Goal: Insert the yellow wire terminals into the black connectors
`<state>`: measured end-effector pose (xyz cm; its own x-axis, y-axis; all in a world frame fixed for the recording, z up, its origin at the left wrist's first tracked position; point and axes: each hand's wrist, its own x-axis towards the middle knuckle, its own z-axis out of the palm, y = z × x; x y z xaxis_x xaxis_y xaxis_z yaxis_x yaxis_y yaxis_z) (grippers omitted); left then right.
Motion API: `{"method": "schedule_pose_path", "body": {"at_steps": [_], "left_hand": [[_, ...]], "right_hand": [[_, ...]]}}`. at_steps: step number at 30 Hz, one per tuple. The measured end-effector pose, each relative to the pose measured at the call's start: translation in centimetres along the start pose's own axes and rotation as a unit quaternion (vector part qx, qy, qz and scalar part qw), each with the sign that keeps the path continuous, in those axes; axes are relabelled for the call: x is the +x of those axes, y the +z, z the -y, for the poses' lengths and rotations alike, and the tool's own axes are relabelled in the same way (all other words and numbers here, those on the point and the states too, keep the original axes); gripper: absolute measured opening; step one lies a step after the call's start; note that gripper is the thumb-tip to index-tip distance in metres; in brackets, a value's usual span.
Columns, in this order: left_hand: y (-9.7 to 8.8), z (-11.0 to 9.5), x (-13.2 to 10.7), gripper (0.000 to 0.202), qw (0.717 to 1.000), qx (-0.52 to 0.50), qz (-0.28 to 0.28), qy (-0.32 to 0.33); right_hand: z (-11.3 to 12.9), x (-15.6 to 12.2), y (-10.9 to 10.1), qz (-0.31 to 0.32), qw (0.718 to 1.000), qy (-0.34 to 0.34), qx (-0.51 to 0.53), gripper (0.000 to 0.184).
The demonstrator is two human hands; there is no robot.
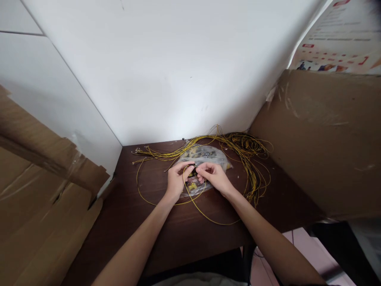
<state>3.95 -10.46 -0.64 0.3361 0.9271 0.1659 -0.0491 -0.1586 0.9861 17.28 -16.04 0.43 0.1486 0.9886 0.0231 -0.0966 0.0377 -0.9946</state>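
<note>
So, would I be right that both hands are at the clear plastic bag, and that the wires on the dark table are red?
Not quite: the head view shows the wires on the dark table are mostly yellow, not red. The left hand and right hand are at the clear plastic bag.

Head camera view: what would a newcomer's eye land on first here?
Probably the long yellow and black wires sprawled across the back and right of the dark table. Next, at center, the left hand and right hand meet around a small black part, above a clear plastic bag. Brown cardboard stands at both sides.
</note>
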Motion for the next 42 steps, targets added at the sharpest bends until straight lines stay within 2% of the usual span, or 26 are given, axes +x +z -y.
{"method": "schedule_pose_path", "body": {"at_steps": [7,15,21,28,36,42], "left_hand": [[0.1,-0.4,0.0,0.024,0.999,-0.027,-0.018,-0.015],[0.1,-0.3,-0.1,0.023,1.000,0.004,-0.021,0.023],[-0.1,0.5,0.0,0.019,0.995,0.045,-0.012,0.091],[0.1,-0.1,-0.4,0.014,0.976,0.127,0.003,0.175],[0.3,0.0,-0.5,0.013,0.974,0.135,0.004,0.182],[0.2,-0.4,-0.8,0.013,0.963,0.157,0.008,0.217]], "right_hand": [[0.1,-0.3,-0.1,0.007,0.998,0.024,0.049,0.029],[0.5,-0.3,0.0,-0.043,0.999,-0.001,-0.005,0.032],[0.8,-0.4,0.1,-0.059,0.998,-0.001,-0.033,0.033],[0.7,-0.4,0.1,-0.056,0.998,0.013,-0.039,0.033],[0.4,-0.4,0.2,-0.045,0.998,0.000,-0.048,0.031],[0.4,-0.4,0.1,-0.037,0.997,-0.023,-0.069,0.029]]}}
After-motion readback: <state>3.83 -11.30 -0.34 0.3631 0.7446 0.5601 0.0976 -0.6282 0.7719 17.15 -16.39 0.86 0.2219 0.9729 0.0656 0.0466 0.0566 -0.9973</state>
